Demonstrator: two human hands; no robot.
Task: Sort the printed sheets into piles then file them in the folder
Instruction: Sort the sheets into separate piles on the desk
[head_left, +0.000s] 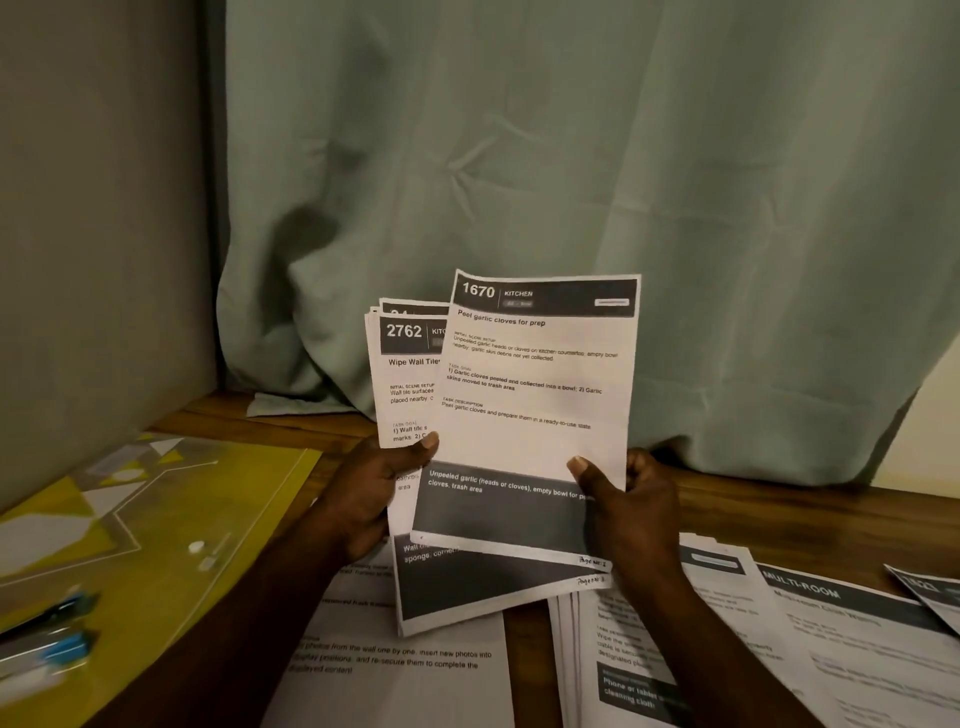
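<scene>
- While the left grip (363, 499) holds a fanned stack of sheets (410, 384) upright over the desk (779, 512), only its thumb shows, pinned on the face of the paper; the fingers are hidden behind.
- Over to the right grip (636, 499): it pinches the front sheet (535, 395), headed "1670 Kitchen", near the lower right edge, thumb on the face and fingers curled behind.
- That front sheet covers most of the stack. Of the next page only "2762" and a narrow strip of text show, and the header behind that is a sliver with no readable number.
- Down on the desk lie a left pile (405, 670), a middle pile (623, 649) and a right pile (857, 639) headed "Multi-room". All are partly covered by the forearms and cut off at the bottom edge, and the small print is blurred.
- A loose sheet (930, 592) pokes in at the far right, mostly out of frame.
- On the left, the yellow folder (249, 499) lies flat, its near corner cut off, with blurred pens (47, 623) resting on it.
- Behind it all, a green curtain (519, 156) hangs with its hem on the desk, covering the back edge.
</scene>
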